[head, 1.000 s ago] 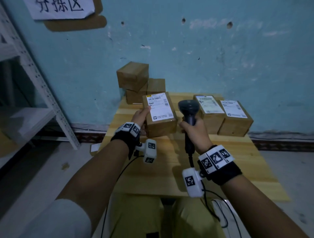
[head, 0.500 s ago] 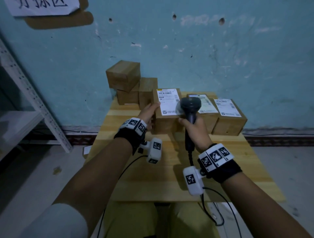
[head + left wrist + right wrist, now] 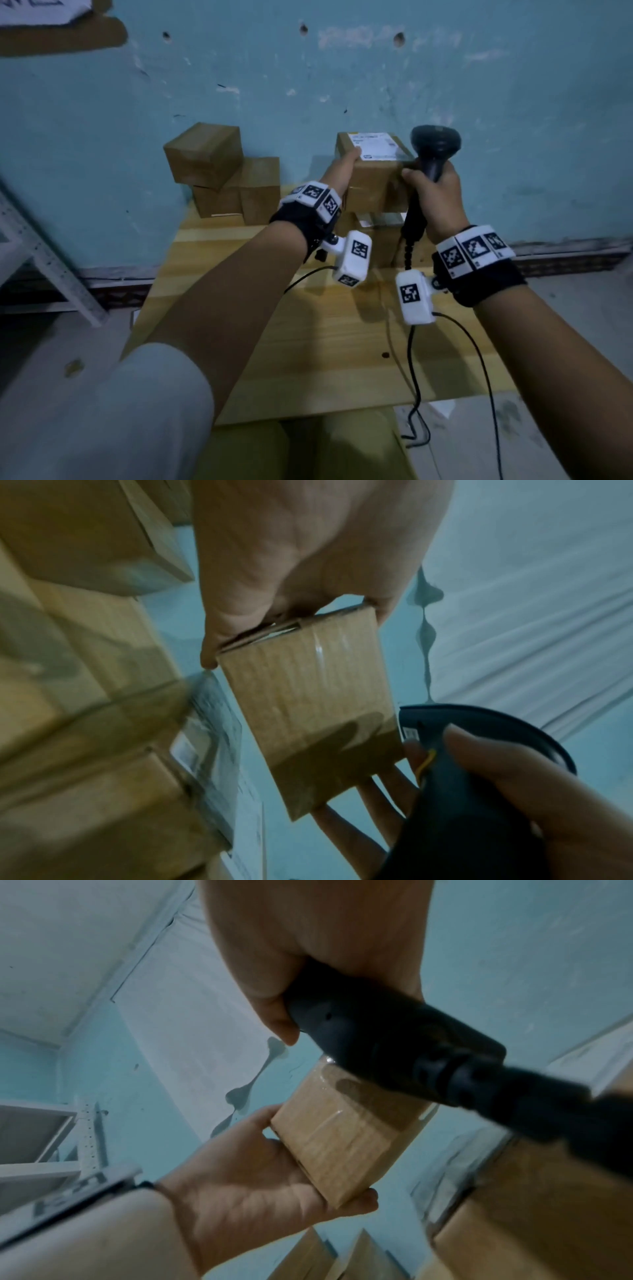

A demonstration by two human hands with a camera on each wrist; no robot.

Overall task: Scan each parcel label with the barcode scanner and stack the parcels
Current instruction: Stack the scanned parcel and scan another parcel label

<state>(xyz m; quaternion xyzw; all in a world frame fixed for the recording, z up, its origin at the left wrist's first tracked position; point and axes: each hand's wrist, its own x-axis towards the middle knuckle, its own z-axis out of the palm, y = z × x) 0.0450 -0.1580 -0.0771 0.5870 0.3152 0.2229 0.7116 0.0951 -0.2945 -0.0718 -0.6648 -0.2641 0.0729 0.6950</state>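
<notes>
Left hand (image 3: 342, 168): your fingers clamp the left side of the lifted parcel (image 3: 375, 162), raised above the labelled parcels (image 3: 376, 219) on the table (image 3: 308, 342).
Right hand (image 3: 433, 192): wrapped round the barcode scanner (image 3: 433, 147); some fingers steady the parcel's right side.
Placing: lower it squarely, label (image 3: 375, 145) up; release only once it sits flat.
Far left: another pile of boxes (image 3: 222, 178).
Hidden: your arms cover the lower parcels; label print unreadable; scan status unknown.

Brown labelled parcel (image 3: 373, 164) held raised above two table parcels (image 3: 371, 236), black barcode scanner (image 3: 433, 147) upright beside it
</notes>
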